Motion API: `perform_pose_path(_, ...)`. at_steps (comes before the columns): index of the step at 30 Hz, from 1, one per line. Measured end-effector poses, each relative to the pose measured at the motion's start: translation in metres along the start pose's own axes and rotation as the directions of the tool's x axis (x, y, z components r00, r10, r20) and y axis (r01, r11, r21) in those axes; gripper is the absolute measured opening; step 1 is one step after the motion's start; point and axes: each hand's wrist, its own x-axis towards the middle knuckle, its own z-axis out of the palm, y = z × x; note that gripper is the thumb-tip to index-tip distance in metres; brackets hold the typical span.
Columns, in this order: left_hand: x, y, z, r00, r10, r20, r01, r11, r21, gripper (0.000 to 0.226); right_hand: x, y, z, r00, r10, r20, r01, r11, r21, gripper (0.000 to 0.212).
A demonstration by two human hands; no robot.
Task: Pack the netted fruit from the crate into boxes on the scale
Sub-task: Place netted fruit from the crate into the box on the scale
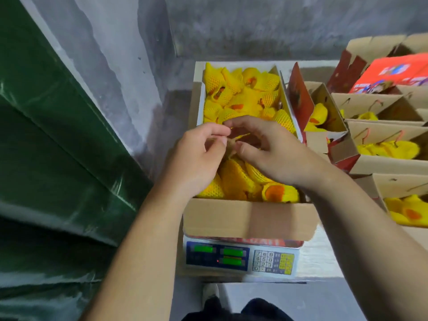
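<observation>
Netted fruit (234,179) fills the cardboard box (247,218) on the scale (240,260). Above it, left hand (199,154) and right hand (266,147) pinch a small brownish scrap (231,144) between curled fingers. Farther right stand more part-filled boxes (389,135).

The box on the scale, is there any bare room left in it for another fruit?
None shows: netted fruit fills the box on the scale wall to wall, and both hands hover mid-box. Bare patch: the pale surface right of the scale.

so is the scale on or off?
On: the scale shows three lit green displays and a red indicator light under the box.
</observation>
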Motion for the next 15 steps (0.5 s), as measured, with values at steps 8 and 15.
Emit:
perform_pose_path(8, 0.149, -0.025, 0.035, 0.974, 0.034, 0.224, -0.104, 0.945, 0.309, 0.031, 0.09, 0.139, -0.076, 0.967, 0.233, -0.103, -0.255, 0.869, -0.424, 0.052)
perform_pose_path(15, 0.253, -0.077, 0.098, 0.841, -0.252, 0.479, -0.279, 0.557, 0.782, 0.075, 0.114, 0.272, -0.056, 0.865, 0.491, -0.105, -0.401, 0.549, -0.734, 0.101)
